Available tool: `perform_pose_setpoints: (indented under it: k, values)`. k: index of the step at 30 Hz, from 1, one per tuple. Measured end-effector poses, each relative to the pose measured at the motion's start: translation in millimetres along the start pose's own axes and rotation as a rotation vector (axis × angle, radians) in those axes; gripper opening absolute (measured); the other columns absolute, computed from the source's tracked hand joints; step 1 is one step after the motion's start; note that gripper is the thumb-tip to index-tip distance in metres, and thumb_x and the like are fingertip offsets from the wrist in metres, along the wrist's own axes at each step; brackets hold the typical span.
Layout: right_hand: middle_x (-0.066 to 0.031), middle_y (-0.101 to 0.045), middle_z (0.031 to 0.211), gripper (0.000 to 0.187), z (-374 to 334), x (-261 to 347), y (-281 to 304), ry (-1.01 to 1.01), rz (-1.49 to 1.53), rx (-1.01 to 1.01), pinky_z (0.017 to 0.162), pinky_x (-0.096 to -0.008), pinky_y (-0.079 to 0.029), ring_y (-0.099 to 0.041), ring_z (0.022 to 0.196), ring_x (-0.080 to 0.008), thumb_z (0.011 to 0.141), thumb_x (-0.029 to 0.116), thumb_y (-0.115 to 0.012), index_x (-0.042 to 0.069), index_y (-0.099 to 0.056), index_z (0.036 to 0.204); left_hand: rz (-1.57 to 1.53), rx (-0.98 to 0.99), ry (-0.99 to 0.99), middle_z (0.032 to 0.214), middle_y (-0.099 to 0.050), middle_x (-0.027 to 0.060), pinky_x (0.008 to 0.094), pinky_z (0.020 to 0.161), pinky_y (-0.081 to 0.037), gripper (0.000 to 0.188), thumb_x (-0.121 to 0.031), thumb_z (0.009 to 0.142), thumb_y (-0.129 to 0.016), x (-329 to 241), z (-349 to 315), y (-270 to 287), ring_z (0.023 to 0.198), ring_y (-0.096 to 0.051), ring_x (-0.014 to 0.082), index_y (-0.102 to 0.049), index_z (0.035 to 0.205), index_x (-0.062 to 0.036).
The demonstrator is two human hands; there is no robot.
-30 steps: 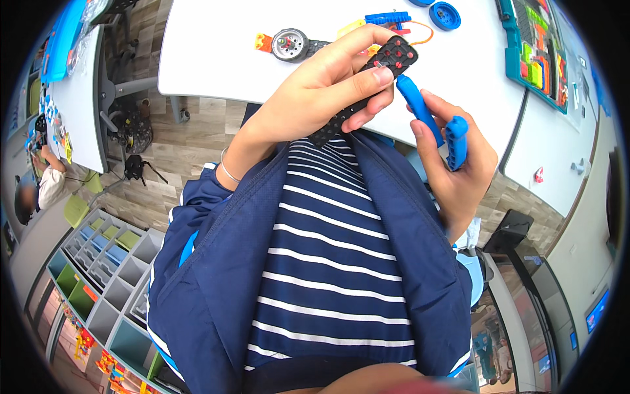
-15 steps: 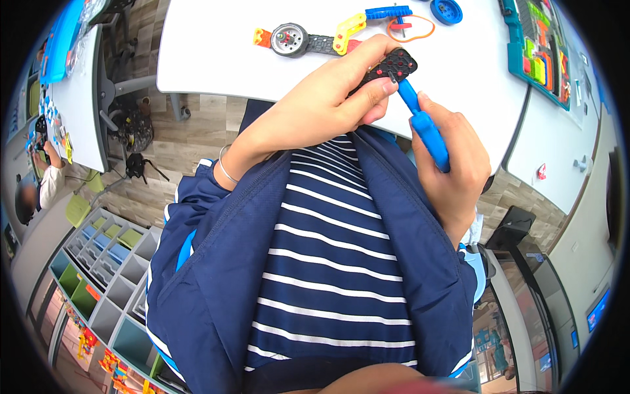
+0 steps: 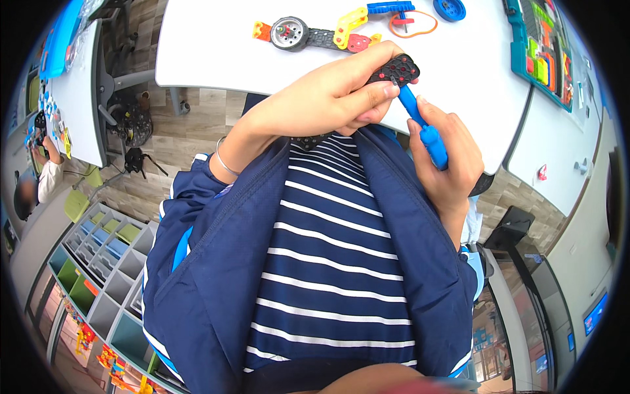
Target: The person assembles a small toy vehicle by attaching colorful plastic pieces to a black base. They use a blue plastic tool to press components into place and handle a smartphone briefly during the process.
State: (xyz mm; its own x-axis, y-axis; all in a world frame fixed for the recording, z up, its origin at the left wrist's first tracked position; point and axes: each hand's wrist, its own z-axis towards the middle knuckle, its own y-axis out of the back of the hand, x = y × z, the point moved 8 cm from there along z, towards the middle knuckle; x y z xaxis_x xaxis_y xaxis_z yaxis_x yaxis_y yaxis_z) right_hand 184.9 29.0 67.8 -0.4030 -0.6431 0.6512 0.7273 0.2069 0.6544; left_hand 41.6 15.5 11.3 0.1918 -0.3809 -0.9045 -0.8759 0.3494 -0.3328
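My left hand [image 3: 328, 98] is closed around a black perforated building plate [image 3: 401, 68] dotted with red pins. Only the plate's end shows past my thumb and forefinger. My right hand [image 3: 459, 151] grips a blue plastic hand tool [image 3: 433, 144] with a ridged handle. The tool's narrow blue end reaches the plate's lower edge by my left thumb; exactly how it meets the plate is hidden. Below my left wrist, part of a black perforated piece [image 3: 308, 140] shows against the striped shirt.
On the white table [image 3: 216, 39] beyond my hands lies an assembly with a grey-rimmed wheel [image 3: 289, 33] and a yellow bracket [image 3: 350, 27]. An orange band [image 3: 430, 29] and blue wheel [image 3: 449, 8] are nearby. A teal case [image 3: 518, 56] of parts stands right.
The blue tool has turned in my right hand, so its ridged side now shows. My right hand has shifted slightly left. The black piece below my left wrist has come into sight.
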Motion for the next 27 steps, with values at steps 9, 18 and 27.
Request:
perform_pose_setpoints:
  k: [9, 18, 27]
  values:
    - [-0.0156, -0.076, 0.098, 0.028, -8.9, -12.8, -7.2, -0.125, -0.034, 0.062, 0.071, -0.0315, -0.055, -0.073, 0.08, -0.0225, 0.083, -0.006, -0.077, -0.004, -0.071, 0.11, 0.121, -0.057, -0.026, 0.073, -0.044, -0.0022, 0.0196, 0.047, -0.029, 0.044, -0.012, 0.111, -0.042, 5.9, 4.4, 1.0, 0.055, -0.033, 0.0026, -0.031, 0.154, -0.0067]
    - [-0.0129, -0.074, 0.093, 0.03, -12.4, -21.2, -6.3, -0.153, 0.041, -0.027, 0.07, -0.0325, -0.054, -0.071, 0.077, -0.0241, 0.08, -0.002, -0.08, 0.002, -0.074, 0.109, 0.064, -0.025, -0.063, 0.075, -0.054, -0.0002, 0.0213, 0.05, -0.033, 0.039, -0.012, 0.11, -0.045, 4.4, 6.0, -0.6, 0.056, -0.038, 0.0039, -0.036, 0.147, -0.0061]
    - [-0.0109, -0.074, 0.096, 0.026, -13.8, -71.0, 31.8, -0.214, -0.284, -0.153, 0.073, -0.033, -0.053, -0.071, 0.083, -0.0215, 0.088, 0.005, -0.078, 0.003, -0.075, 0.113, 0.359, -0.044, -0.172, 0.098, -0.075, 0.0072, 0.0281, 0.068, -0.053, 0.035, -0.01, 0.099, -0.057, -3.8, 3.6, 0.4, 0.069, -0.064, 0.0123, -0.058, 0.134, -0.0122]
